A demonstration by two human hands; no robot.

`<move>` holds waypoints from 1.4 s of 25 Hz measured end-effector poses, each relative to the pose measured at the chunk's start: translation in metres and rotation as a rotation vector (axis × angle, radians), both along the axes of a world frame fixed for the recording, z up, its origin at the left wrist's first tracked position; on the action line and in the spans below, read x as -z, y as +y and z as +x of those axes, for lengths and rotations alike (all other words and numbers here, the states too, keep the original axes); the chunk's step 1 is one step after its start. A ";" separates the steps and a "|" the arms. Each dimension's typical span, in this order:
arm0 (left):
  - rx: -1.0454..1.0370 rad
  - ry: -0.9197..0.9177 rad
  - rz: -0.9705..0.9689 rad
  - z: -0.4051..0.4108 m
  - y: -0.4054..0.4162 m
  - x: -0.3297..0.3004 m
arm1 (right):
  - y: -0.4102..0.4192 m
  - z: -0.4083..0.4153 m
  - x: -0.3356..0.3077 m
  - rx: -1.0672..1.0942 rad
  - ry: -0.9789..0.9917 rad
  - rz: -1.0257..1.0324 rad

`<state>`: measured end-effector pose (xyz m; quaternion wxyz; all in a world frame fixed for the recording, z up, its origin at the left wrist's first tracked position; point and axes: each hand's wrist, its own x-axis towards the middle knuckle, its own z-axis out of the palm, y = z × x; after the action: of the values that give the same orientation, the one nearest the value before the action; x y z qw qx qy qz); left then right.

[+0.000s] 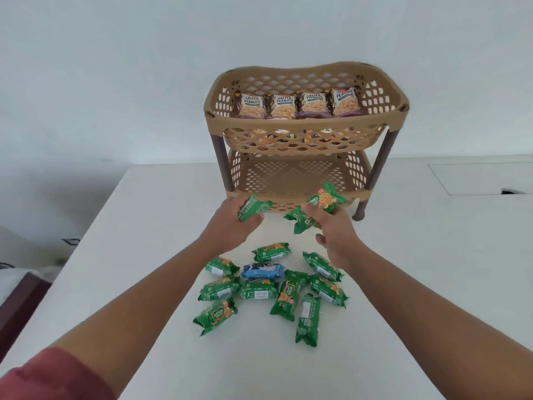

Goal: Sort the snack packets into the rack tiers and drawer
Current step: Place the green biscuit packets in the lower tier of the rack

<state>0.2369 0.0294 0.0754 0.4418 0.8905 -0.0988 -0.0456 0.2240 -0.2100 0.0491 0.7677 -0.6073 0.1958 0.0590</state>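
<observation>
A tan two-tier plastic rack (305,124) stands on the white table. Its top tier holds several salted peanut packets (282,106). The bottom tier (294,174) shows only its bare lattice floor. My left hand (230,223) grips one green biscuit packet (253,207) just in front of the bottom tier. My right hand (334,229) holds two green biscuit packets (326,202) close to the tier's front rim. Several green packets (285,295) and one blue packet (262,269) lie scattered on the table nearer to me.
The white table (418,284) stretches around the rack, its left edge (83,235) running diagonally. A rectangular outlined panel (484,177) lies at the far right. Dark furniture (17,301) sits beyond the left edge, with a pale wall behind.
</observation>
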 end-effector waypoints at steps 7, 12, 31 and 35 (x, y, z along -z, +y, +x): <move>0.107 -0.018 0.040 0.073 0.001 -0.017 | 0.004 0.049 -0.020 0.264 -0.016 0.007; 0.153 -0.033 0.125 0.108 -0.020 -0.007 | -0.008 0.079 -0.014 0.299 0.086 0.068; 0.228 0.196 0.791 0.222 -0.053 0.053 | -0.028 0.203 0.005 -0.066 0.155 -0.175; 0.246 0.060 0.807 0.225 -0.050 0.067 | -0.030 0.214 0.013 -0.197 0.218 -0.153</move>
<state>0.4614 -0.0210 0.0089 0.0514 0.9719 -0.1656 -0.1592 0.4384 -0.2403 0.0360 0.6840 -0.6702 0.2213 0.1843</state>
